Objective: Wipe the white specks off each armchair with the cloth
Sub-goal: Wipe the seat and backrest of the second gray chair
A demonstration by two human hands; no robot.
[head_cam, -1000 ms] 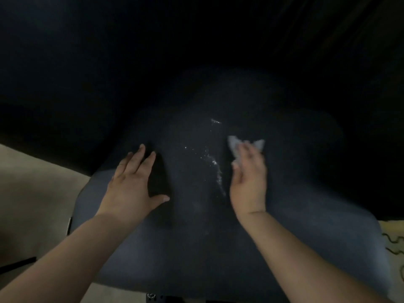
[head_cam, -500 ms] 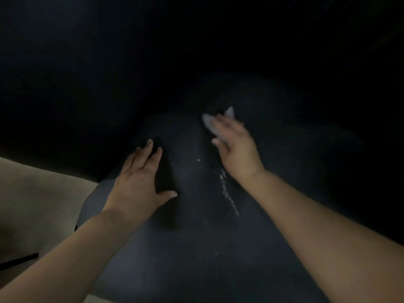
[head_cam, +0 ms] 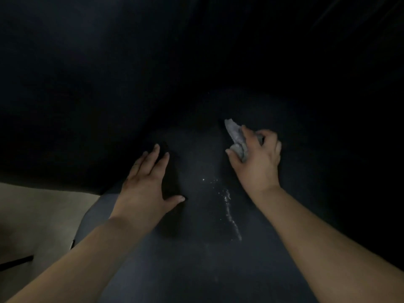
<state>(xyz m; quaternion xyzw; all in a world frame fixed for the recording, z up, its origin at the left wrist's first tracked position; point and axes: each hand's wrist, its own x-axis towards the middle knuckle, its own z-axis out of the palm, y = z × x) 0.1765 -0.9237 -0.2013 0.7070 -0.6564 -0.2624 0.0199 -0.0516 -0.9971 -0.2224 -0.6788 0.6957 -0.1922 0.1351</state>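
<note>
On one dim armchair (head_cam: 196, 270), left hand (head_cam: 146, 189) lies flat; right hand (head_cam: 258, 162) grips one cloth (head_cam: 236, 136) beyond perhaps one speck trail (head_cam: 229, 208).

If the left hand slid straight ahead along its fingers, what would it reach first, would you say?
Probably just more dark armchair fabric; the left hand points into shadow, depth unclear.

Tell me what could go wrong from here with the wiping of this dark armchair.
1. The right hand grips the crumpled grey cloth beyond the trail of white specks; a short pull back may leave the near end of the trail.
2. The bunched cloth shows little flat surface, so it may smear the specks into the dark fabric armchair.
3. The scene is dim, so small specks may be missed.
</note>
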